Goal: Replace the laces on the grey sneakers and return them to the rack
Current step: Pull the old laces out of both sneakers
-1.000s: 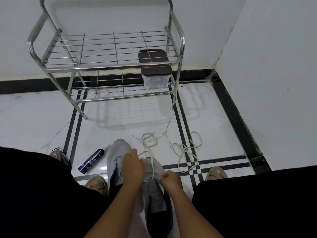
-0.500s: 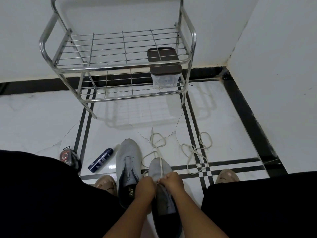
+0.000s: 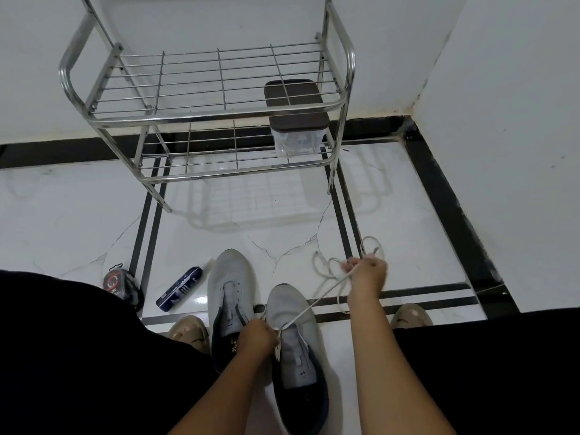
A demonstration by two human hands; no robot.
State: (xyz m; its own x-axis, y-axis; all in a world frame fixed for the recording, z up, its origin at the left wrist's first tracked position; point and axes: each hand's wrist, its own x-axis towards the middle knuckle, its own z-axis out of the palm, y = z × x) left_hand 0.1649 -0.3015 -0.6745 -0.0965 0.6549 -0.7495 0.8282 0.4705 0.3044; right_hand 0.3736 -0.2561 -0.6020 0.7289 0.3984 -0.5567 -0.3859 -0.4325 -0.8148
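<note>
Sneakers, grey: left sneaker (image 3: 230,296) and right sneaker (image 3: 295,334) side by side on floor (image 3: 251,221), before rack (image 3: 207,114). Left hand (image 3: 255,339) grips right sneaker's throat; right hand (image 3: 367,273) pinches lace (image 3: 317,304), drawn taut from eyelets

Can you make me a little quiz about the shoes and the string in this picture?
1. True or false: both grey sneakers sit on the rack.
2. Which hand pulls the white lace out to the side: A the left hand, B the right hand?
3. Fill in: the clear box with the brown lid stands on the rack's ____ shelf.

Key: 1 false; 2 B; 3 lower.
</note>
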